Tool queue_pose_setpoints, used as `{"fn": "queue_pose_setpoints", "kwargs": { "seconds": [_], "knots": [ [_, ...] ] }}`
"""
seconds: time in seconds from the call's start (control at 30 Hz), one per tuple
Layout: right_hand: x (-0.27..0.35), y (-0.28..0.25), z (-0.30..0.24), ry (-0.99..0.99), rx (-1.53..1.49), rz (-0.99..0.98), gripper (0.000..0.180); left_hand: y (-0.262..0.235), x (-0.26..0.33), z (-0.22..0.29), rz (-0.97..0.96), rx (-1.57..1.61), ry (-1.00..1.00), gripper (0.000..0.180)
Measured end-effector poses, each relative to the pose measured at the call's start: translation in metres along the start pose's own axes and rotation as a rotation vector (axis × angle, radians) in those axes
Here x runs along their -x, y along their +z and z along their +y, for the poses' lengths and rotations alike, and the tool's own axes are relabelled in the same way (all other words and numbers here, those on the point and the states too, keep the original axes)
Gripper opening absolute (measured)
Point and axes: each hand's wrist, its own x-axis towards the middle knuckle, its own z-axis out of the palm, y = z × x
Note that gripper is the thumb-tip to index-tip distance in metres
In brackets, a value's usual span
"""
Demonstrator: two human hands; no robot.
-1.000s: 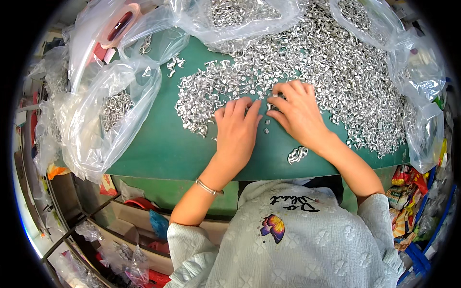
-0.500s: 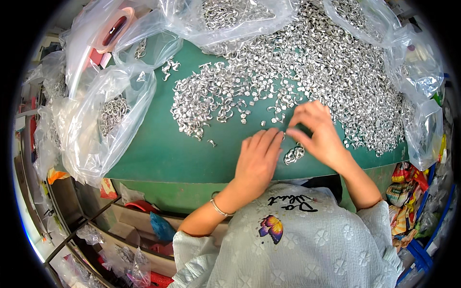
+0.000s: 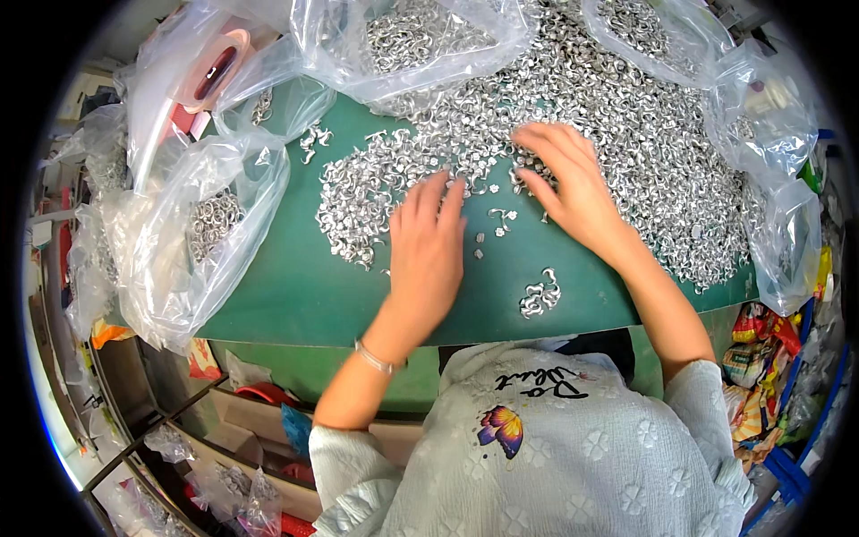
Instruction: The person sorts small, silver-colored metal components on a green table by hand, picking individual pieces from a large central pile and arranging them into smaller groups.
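Loosely spread, my left hand [image 3: 427,259] hides whether it holds anything; my right hand [image 3: 575,188] gapes, thumb and fingers apart, at small curved metal pieces [image 3: 662,161] heaped on the green tabletop [image 3: 277,286]. Light fingertips should suit them.

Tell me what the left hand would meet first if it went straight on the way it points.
Probably the loose silver metal pieces just ahead of the left hand; its height is unclear.

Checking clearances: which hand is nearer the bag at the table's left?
Left. The left hand is right of the bag, over the near side of the metal pieces; the right hand is farther right.
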Motion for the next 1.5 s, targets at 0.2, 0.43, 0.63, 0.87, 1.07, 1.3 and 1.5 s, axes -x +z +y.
{"fn": "queue_pose_setpoints", "kwargs": {
  "seconds": [0.2,0.43,0.63,0.87,1.07,1.3,1.5],
  "knots": [
    [-0.032,0.037,-0.010,-0.106,0.134,-0.094,0.051,0.018,-0.040,-0.028,0.010,-0.128,-0.006,0.042],
    [0.018,-0.009,-0.011,-0.213,0.003,-0.413,0.041,0.003,0.016,-0.010,-0.186,0.046,0.105,0.044],
    [0.017,-0.017,0.005,-0.052,-0.096,-0.095,0.021,-0.012,0.027,-0.010,-0.123,0.325,0.033,0.041],
    [-0.019,0.015,-0.002,-0.043,0.090,0.033,0.020,-0.002,0.003,-0.013,-0.120,0.004,0.040,0.038],
    [-0.008,0.011,0.007,0.009,-0.007,0.103,0.020,-0.005,-0.013,-0.034,0.083,0.065,0.000,0.027],
    [-0.004,-0.010,0.015,0.126,-0.040,0.148,0.013,0.002,-0.049,-0.039,-0.010,-0.104,0.097,0.025],
    [-0.002,-0.027,0.018,0.434,-0.465,-0.052,0.008,0.009,-0.049,-0.042,0.028,-0.087,0.102,0.022]
  ]
}}
